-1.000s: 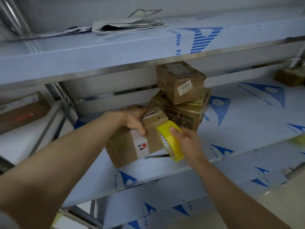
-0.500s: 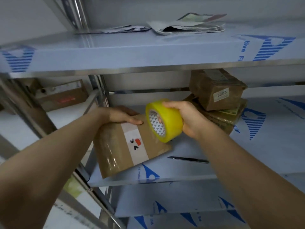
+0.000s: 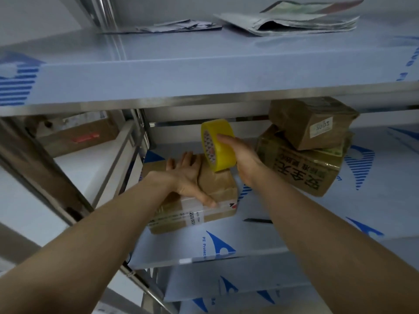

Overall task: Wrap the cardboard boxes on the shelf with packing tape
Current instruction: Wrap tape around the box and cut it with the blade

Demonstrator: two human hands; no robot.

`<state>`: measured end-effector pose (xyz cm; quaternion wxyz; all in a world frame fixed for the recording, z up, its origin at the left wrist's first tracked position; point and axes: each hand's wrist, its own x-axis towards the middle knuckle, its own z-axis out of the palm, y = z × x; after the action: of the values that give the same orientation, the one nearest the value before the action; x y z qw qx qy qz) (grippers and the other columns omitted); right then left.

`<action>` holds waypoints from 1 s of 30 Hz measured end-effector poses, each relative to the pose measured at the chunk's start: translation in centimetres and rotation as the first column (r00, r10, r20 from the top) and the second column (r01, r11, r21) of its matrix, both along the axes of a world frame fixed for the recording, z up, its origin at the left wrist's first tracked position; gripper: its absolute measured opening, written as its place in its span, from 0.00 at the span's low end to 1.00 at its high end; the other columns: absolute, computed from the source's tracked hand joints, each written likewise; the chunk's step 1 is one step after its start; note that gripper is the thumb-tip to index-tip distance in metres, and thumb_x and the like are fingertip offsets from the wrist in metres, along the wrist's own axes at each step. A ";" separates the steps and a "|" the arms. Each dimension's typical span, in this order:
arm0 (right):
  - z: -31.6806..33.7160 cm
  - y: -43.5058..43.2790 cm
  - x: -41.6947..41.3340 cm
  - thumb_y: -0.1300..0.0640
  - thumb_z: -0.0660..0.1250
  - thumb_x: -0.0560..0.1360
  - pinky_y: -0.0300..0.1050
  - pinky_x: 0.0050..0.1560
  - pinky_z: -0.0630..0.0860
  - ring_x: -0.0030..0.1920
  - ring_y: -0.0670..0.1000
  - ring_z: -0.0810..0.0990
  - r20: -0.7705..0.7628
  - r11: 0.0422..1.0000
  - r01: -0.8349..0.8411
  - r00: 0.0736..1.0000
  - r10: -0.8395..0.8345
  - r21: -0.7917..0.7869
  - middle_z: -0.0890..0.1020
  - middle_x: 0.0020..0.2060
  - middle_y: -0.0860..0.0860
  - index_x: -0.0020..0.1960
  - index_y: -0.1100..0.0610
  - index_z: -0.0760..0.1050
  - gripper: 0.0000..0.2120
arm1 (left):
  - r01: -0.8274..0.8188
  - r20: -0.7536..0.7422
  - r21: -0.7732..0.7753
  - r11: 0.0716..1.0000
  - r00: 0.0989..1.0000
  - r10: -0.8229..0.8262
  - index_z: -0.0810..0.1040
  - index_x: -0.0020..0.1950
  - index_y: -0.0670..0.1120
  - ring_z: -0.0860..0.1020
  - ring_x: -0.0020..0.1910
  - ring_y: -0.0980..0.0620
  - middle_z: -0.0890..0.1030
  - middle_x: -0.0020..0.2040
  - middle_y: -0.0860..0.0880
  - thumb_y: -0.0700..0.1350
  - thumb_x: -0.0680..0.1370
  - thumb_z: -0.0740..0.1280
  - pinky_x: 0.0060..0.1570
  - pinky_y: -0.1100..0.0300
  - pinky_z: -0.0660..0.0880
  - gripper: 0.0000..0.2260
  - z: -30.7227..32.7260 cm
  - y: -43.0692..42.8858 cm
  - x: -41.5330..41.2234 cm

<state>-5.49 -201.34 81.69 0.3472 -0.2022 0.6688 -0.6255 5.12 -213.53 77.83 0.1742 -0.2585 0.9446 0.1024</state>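
Fingers (image 3: 189,157) of left hand (image 3: 188,177) pressed flat on centre-frame box (image 3: 218,188); tape roll (image 3: 218,147) gripped by right hand (image 3: 246,160). Box judged light, stiff; edge grip advised.

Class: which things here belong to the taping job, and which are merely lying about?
Job: tape roll, gripped by the right hand; flat box under the left hand; small box stacked on a printed box.
Lying about: newspapers and loose papers on the upper shelf; dark thin thing beside the flat box.
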 end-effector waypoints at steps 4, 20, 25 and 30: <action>0.8 0.4 1.0 0.45 0.69 0.74 0.39 0.44 0.76 0.43 0.48 0.79 -0.111 1.000 0.005 0.994 -0.005 0.006 0.80 0.43 0.51 0.49 0.53 0.75 0.12 | -0.008 -0.075 -0.012 1.000 0.997 0.007 0.36 0.77 0.50 0.35 0.76 0.47 0.38 0.78 0.46 0.74 0.57 0.70 0.71 0.40 0.34 0.63 -0.3 0.4 0.5; -1.8 11.2 8.7 0.47 0.68 0.73 0.53 0.49 0.79 0.46 0.61 0.82 -0.043 0.986 0.122 0.992 -0.118 0.111 0.83 0.43 0.63 0.47 0.68 0.78 0.21 | -0.047 -0.054 -0.063 0.997 0.998 0.043 0.36 0.77 0.49 0.37 0.76 0.46 0.39 0.78 0.45 0.69 0.61 0.71 0.72 0.40 0.38 0.60 0.3 1.2 0.5; -4.1 11.0 9.2 0.53 0.69 0.74 0.53 0.44 0.80 0.36 0.56 0.82 0.021 0.986 0.167 0.986 -0.168 0.029 0.82 0.34 0.61 0.44 0.71 0.75 0.19 | -0.044 -0.008 -0.013 0.999 0.999 0.044 0.35 0.77 0.49 0.35 0.76 0.46 0.37 0.78 0.45 0.73 0.52 0.70 0.72 0.40 0.37 0.67 0.6 0.9 0.3; -6.1 11.2 9.3 0.50 0.71 0.72 0.51 0.40 0.79 0.32 0.51 0.81 -0.009 0.982 0.188 0.982 -0.188 0.025 0.81 0.34 0.65 0.42 0.74 0.73 0.24 | -0.086 0.050 0.242 0.967 0.996 0.076 0.54 0.77 0.51 0.51 0.77 0.42 0.51 0.79 0.45 0.75 0.55 0.64 0.74 0.42 0.47 0.56 2.1 -0.2 -0.2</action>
<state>3.83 -190.13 75.55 0.2869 -0.1360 0.6941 -0.6461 4.89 -213.76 79.96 0.2194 -0.2753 0.9099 0.2192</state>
